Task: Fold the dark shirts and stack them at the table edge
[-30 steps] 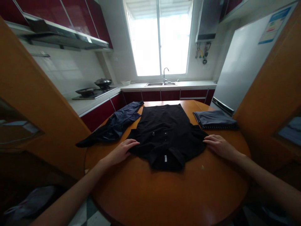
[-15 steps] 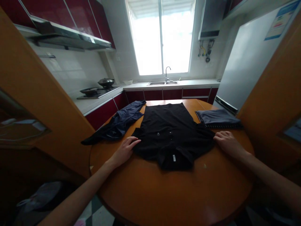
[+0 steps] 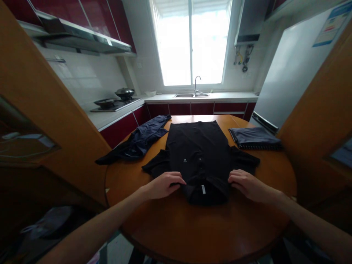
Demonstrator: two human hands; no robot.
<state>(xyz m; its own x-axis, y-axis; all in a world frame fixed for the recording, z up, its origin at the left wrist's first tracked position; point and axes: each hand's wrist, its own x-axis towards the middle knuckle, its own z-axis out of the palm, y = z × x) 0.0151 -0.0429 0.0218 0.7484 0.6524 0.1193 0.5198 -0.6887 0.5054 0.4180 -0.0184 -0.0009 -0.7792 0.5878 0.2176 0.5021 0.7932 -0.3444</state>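
A black polo shirt (image 3: 198,143) lies spread front up across the middle of the round table, its collar towards me and its hem towards the window. Both short sleeves stick out to the sides. A white label shows inside the collar. My left hand (image 3: 165,184) pinches the shirt's shoulder just left of the collar. On the other side of the collar, my right hand (image 3: 244,184) grips the right shoulder, fingers closed on the fabric.
The round wooden table (image 3: 203,234) carries a crumpled dark blue garment (image 3: 137,141) at the left and a folded grey-black cloth (image 3: 254,137) at the right. Beyond stand a counter with a sink (image 3: 192,95), a stove with pans (image 3: 125,92) and a fridge (image 3: 286,73).
Both hands have moved inward from the sleeves to the shoulders beside the collar, and closer to me. The sleeves now lie free, and the collar has shifted slightly towards me.
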